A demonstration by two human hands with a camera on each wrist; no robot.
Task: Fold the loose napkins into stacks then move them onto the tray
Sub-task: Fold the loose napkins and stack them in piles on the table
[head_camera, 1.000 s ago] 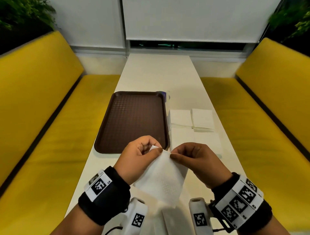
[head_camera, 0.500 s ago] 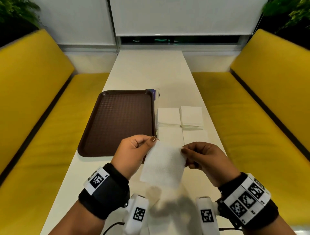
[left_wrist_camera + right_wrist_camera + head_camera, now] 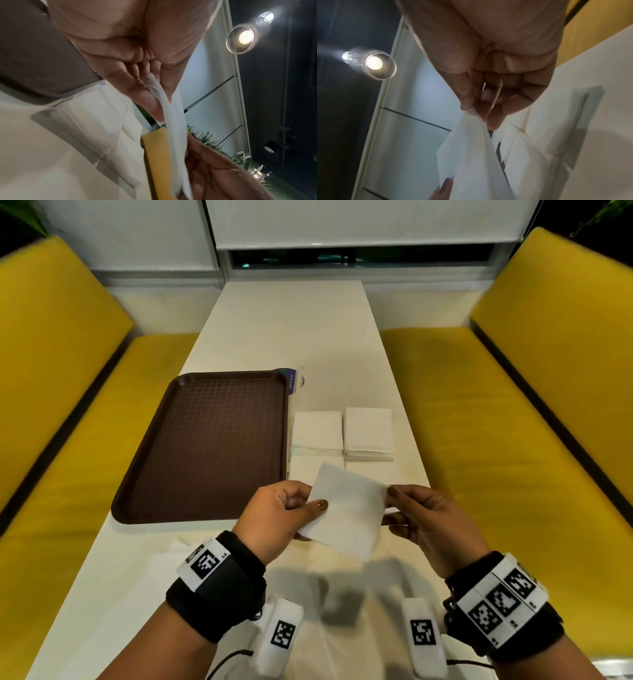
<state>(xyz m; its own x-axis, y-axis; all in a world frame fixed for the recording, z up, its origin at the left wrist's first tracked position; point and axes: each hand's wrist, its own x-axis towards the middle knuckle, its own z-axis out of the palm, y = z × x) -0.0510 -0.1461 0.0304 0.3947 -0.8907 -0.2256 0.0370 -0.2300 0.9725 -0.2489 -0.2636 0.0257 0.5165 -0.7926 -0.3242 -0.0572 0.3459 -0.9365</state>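
The napkin has swung level since a moment ago, pinched between left hand and right hand, short of the stacks. Match corners squarely before creasing.

Napkin in my grip: white, finely embossed. Tray: dark brown, dimpled grid. Table: white. Benches: yellow.

Table: long white table between yellow benches.
Tray: brown tray on it.
Napkins: two folded napkin stacks just right of the tray.
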